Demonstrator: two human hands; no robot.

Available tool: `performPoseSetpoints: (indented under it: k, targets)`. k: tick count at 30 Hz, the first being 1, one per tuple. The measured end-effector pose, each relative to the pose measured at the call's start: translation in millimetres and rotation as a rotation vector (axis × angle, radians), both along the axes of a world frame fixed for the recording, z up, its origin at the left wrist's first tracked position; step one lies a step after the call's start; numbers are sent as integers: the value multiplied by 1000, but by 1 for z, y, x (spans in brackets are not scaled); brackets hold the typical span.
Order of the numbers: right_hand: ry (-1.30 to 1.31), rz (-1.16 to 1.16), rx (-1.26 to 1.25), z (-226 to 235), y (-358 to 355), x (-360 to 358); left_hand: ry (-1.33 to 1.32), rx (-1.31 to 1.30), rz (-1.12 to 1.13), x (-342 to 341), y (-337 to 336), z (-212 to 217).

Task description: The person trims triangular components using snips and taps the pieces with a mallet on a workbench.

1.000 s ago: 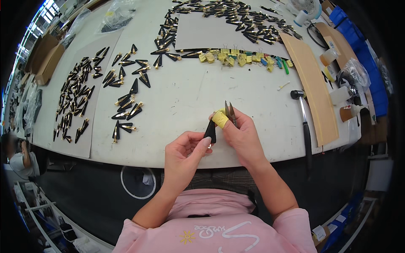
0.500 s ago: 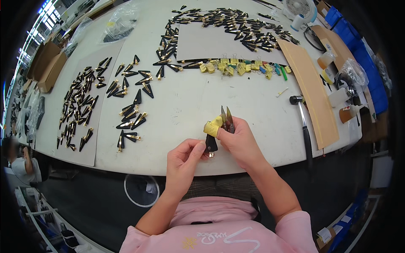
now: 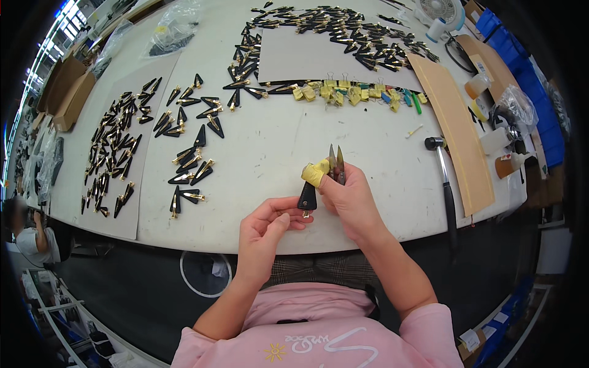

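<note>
My right hand (image 3: 356, 202) grips a pair of small pointed scissors (image 3: 337, 164), blades pointing away from me. The same hand pinches the upper end of a black triangular hair clip (image 3: 307, 196) with a gold metal end. Yellow wrapping (image 3: 315, 172) covers the thumb tip at the clip's narrow end; the fingers behind it are hidden. My left hand (image 3: 264, 230) is beside the clip's lower end, thumb off it and fingers loosely stretched just behind the gold part. Whether those fingers touch it I cannot tell.
Similar clips lie in groups: on a grey board (image 3: 138, 202) at left, loose beside it, and around another board (image 3: 319, 58) at the back. Yellow binder clips (image 3: 353, 95) line its near edge. A hammer (image 3: 443, 178), brown cardboard (image 3: 457, 135) and bottles (image 3: 506, 164) lie right.
My left thumb has come off the hair clip and the left hand has opened slightly. My right hand has shifted a little right, still with the clip and scissors.
</note>
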State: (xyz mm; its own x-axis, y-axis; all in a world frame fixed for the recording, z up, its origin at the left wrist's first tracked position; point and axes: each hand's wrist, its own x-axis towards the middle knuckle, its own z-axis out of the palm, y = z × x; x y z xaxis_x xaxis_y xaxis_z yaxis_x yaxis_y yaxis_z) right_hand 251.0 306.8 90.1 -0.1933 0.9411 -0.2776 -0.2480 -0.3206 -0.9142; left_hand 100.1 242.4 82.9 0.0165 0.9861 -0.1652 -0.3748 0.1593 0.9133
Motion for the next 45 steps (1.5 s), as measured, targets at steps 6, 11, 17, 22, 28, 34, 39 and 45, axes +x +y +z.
performPoseSetpoints:
  k: [6,11,17,22,28,34,39,45]
  targets:
    - [-50,-10,-25,4,-4,7,127,4,37,9,2,-1]
    - [23,-88,-14,4,-8,17,93,28,116,4,16,-6]
    - [173,-248,-17,2,-11,18,78,57,139,17,20,2]
    - [301,-293,-13,-1,-39,-4,61,115,167,32,17,-4]
    - [38,4,95,4,-49,-4,-33,-58,91,20,19,18]
    - [-2,83,34,4,-43,4,58,57,83,14,11,18]
    - [50,-80,80,7,-38,7,88,45,52,9,7,19]
    - [63,-40,101,5,-38,10,4,-24,18,10,4,15]
